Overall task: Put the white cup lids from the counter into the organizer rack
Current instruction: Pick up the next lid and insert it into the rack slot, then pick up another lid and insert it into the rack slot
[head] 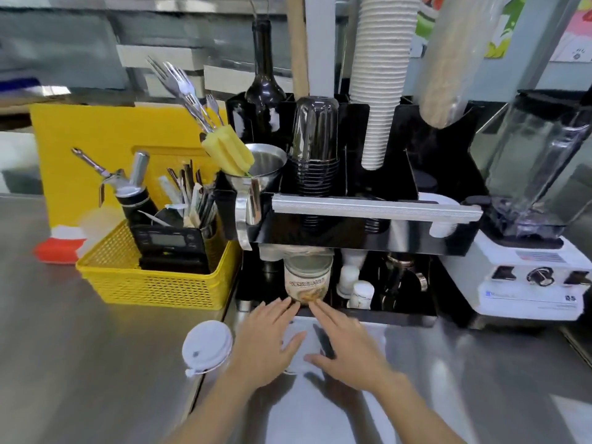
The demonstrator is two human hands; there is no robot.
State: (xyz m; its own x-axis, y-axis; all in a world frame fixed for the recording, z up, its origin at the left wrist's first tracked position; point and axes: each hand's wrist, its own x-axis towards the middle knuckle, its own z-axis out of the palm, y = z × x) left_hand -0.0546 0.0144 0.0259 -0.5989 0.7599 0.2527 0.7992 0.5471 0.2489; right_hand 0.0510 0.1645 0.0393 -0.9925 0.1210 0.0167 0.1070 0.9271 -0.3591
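A white cup lid (207,347) lies flat on the steel counter, left of my hands. A second white lid or stack of lids (301,350) sits between my two hands, mostly covered by them. My left hand (266,344) rests on its left side and my right hand (346,350) on its right, fingers spread and pointing toward the black organizer rack (352,238). Whether either hand grips the lid is blurred. More white lids (439,200) stand in the rack's right slot.
A glass jar (308,280) stands in the rack's lower shelf just past my fingertips. A yellow basket (153,283) with tools sits left of the rack, a white blender (531,277) right. Stacked cups fill the rack's upper slots.
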